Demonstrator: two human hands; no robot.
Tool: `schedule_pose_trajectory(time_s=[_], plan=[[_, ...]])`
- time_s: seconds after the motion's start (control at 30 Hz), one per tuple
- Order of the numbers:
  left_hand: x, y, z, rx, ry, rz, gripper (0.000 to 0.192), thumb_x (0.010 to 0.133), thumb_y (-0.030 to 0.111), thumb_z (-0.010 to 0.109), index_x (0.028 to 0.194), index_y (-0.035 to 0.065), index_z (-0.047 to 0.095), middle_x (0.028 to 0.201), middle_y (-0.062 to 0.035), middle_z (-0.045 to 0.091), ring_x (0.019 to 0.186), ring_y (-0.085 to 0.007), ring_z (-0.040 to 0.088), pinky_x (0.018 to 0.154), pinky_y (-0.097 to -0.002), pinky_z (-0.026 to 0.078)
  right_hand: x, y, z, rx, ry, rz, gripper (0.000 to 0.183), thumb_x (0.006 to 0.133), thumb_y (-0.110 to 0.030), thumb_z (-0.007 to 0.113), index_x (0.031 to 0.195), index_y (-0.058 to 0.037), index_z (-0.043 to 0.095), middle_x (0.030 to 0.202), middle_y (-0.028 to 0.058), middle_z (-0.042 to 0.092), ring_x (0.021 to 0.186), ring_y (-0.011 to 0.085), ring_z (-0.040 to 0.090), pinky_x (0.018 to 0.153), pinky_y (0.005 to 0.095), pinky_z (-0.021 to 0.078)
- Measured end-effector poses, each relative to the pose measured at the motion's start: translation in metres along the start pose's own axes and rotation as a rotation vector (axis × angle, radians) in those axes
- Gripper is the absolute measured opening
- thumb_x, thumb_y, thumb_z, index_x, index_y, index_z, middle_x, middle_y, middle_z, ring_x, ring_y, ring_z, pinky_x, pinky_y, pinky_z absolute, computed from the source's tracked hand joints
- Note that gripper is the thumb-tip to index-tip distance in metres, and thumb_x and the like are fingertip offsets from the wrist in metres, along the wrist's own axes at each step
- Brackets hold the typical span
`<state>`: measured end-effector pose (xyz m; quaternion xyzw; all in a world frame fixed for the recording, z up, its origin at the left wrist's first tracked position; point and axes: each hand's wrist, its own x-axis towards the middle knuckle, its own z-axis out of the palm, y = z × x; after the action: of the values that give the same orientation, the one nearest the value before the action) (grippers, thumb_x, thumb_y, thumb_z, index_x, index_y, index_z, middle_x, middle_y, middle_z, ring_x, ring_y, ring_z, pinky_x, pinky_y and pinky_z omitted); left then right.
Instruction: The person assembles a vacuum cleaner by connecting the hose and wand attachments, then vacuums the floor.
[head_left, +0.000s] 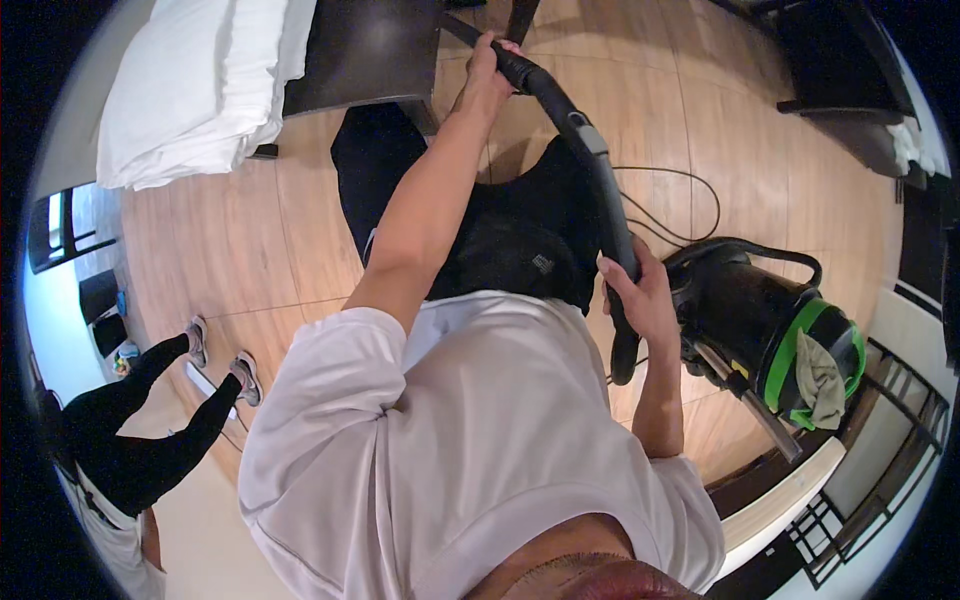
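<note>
A black vacuum cleaner hose with a curved handle tube (611, 202) runs slantwise across the front of my body. My left hand (491, 67) is wrapped around its far part, just before the ribbed section, with the arm stretched out. Lower down, my right hand (643, 291) grips the tube near its bottom end, thumb on top. Beyond my left hand the wand (461, 31) passes beside a dark tabletop, and its floor head is not visible. On my right side lies the black canister vacuum (735, 322) with a green band, a grey cloth (819, 379) draped on it.
White folded linen (202, 90) is piled by the dark table (367, 52). A thin cable (705, 191) loops over the wood-look floor (240, 240). Another person (142, 420) stands at the left. Dark furniture (840, 60) is at upper right, a metal rack (892, 465) at lower right.
</note>
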<state>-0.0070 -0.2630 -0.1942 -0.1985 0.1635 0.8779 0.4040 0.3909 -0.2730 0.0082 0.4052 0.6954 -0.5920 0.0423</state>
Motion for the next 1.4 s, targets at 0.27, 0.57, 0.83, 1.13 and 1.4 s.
schedule_pose_trajectory(time_s=[0.27,0.57,0.83,1.13,1.4], plan=[[-0.036,-0.014,-0.019,0.124,0.053,0.09,0.021,0.094,0.021,0.059,0.082,0.0076,0.05,0.066,-0.0021,0.05,0.055,-0.0137,0.05,0.053,-0.0274,0.049,-0.015,-0.003,-0.002,-0.104,-0.091,0.077,0.056,0.091,-0.041,0.071,0.119,0.0065,0.058,0.069,0.0082,0.063,0.051,0.0137,0.059,0.048,0.0302,0.0472],[-0.05,0.009,-0.064,0.115,-0.012,0.116,0.022,0.093,0.023,0.062,0.085,0.0068,0.051,0.073,-0.0065,0.054,0.059,-0.0163,0.055,0.055,-0.0291,0.051,0.023,0.016,0.021,-0.502,-0.042,-0.065,0.076,0.091,-0.055,0.062,0.134,0.0071,0.052,0.085,0.0275,0.07,0.086,0.0491,0.068,0.074,0.0544,0.0533],[-0.113,-0.001,0.026,0.679,0.386,0.258,0.032,0.102,0.035,0.048,0.096,0.004,0.051,0.079,-0.013,0.061,0.064,-0.0279,0.062,0.057,-0.0381,0.054,0.077,-0.019,0.055,-0.251,-0.113,-0.184,0.051,0.094,-0.043,0.064,0.113,0.0043,0.058,0.068,0.0247,0.064,0.068,0.0433,0.067,0.063,0.0489,0.0515],[-0.091,0.001,-0.009,0.649,0.308,0.317,0.031,0.104,0.036,0.049,0.114,0.0076,0.043,0.089,-0.0124,0.056,0.07,-0.0298,0.067,0.06,-0.039,0.059,0.096,-0.005,0.041,-0.325,-0.096,-0.252,0.052,0.092,-0.049,0.063,0.107,0.001,0.06,0.085,0.0304,0.067,0.088,0.0473,0.067,0.078,0.0546,0.0523],[-0.009,0.07,0.012,1.042,0.289,0.641,0.045,0.101,0.038,0.051,0.133,0.0059,0.045,0.115,-0.0163,0.059,0.08,-0.0291,0.067,0.07,-0.0411,0.056,0.295,-0.072,0.162,-0.115,0.01,-0.386,0.059,0.087,-0.053,0.065,0.112,-0.0005,0.072,0.109,0.0263,0.071,0.103,0.0442,0.068,0.088,0.0523,0.0542]])
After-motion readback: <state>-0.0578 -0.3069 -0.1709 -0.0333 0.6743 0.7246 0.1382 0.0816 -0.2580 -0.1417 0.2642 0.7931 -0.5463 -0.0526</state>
